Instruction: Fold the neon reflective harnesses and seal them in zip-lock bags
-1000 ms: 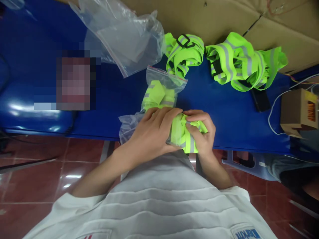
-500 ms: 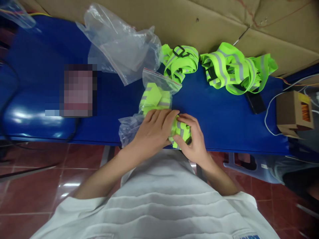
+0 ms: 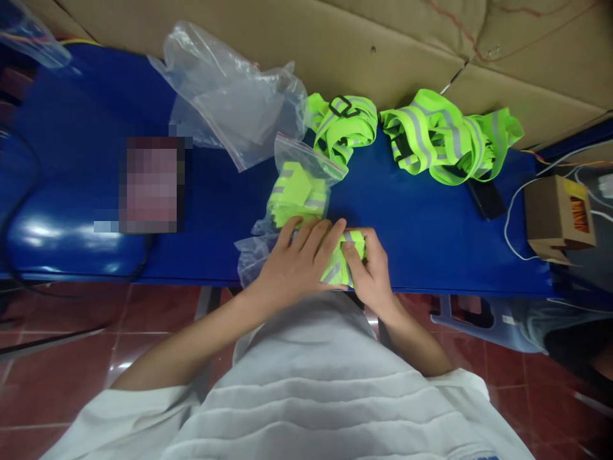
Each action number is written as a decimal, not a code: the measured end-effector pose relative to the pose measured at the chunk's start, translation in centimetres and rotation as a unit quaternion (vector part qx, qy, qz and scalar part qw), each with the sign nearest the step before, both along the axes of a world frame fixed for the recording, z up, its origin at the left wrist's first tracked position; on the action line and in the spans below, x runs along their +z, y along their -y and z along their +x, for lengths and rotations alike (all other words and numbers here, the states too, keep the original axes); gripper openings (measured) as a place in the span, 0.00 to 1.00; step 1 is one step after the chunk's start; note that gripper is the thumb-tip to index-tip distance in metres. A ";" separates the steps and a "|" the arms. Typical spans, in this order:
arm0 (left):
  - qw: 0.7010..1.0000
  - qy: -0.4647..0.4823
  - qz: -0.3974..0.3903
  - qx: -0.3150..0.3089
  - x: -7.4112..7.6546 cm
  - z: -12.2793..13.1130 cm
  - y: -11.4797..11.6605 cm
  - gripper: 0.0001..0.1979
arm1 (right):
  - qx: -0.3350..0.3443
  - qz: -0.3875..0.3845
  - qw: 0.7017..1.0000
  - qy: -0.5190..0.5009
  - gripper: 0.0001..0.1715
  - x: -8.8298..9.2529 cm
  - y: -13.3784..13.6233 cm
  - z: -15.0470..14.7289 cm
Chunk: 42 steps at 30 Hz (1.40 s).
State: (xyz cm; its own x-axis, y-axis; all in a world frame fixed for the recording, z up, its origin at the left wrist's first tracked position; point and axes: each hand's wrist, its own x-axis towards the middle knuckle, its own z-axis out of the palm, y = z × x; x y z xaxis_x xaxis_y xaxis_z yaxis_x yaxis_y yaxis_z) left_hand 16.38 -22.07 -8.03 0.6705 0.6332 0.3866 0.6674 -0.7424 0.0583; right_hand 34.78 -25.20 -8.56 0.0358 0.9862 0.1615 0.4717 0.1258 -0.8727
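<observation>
The left hand (image 3: pixel 301 259) arches over the left end of a neon-yellow reflective strap bundle (image 3: pixel 335 273), its fingers a little fanned and its thumb along the near edge, apparently to steady it. The right hand (image 3: pixel 373 271) grips the other end, thumb pressed on top and the fingers curled round the far side, probably so that the folds cannot spring open. The bundle thus sits between both palms at the table's near edge, close to the body, where the two hands can bear on it together. Crumpled clear plastic (image 3: pixel 251 262) sticks out just left of the left hand; how far it wraps the bundle is hidden.

Just beyond the left fingertips lies a bagged strap bundle (image 3: pixel 294 191), its red-lined zip end facing away from the hands. Farther forward and left, clear zip bags (image 3: pixel 239 108) lie in a loose pile, seemingly kept within the left hand's reach. Ahead of the right hand rest a coiled strap with a black buckle (image 3: pixel 357 121) and, farther right, a looser heap of reflective straps (image 3: pixel 450 137), both at the far side of the blue table (image 3: pixel 416 249), perhaps to leave working room nearer the hands.
</observation>
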 end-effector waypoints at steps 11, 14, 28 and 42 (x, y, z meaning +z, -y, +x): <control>0.993 0.027 -0.101 -0.053 1.5 0.1 -2.1 0.50 | 0.118 0.165 0.975 0.085 0.07 1.4 -0.3 0.7; 0.982 0.026 -0.167 -0.079 1.9 -0.3 -2.7 0.51 | 0.185 0.190 0.962 0.061 0.13 1.2 -0.1 1.1; 0.997 -0.030 -0.026 -0.064 1.7 0.0 -0.8 0.43 | 0.076 0.092 0.992 0.034 0.15 0.9 -0.3 0.2; 0.998 0.019 0.013 0.062 0.8 -0.7 0.3 0.36 | 0.160 0.085 0.983 0.005 0.16 0.8 0.9 1.2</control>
State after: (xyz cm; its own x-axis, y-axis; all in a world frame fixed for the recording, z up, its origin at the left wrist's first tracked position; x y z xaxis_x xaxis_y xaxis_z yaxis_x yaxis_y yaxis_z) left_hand 15.68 -22.36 -7.28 0.5715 0.7003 0.4278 0.7521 -0.6555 0.0682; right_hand 35.96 -26.14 -7.78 -0.2753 0.9055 0.3231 0.3927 0.4127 -0.8219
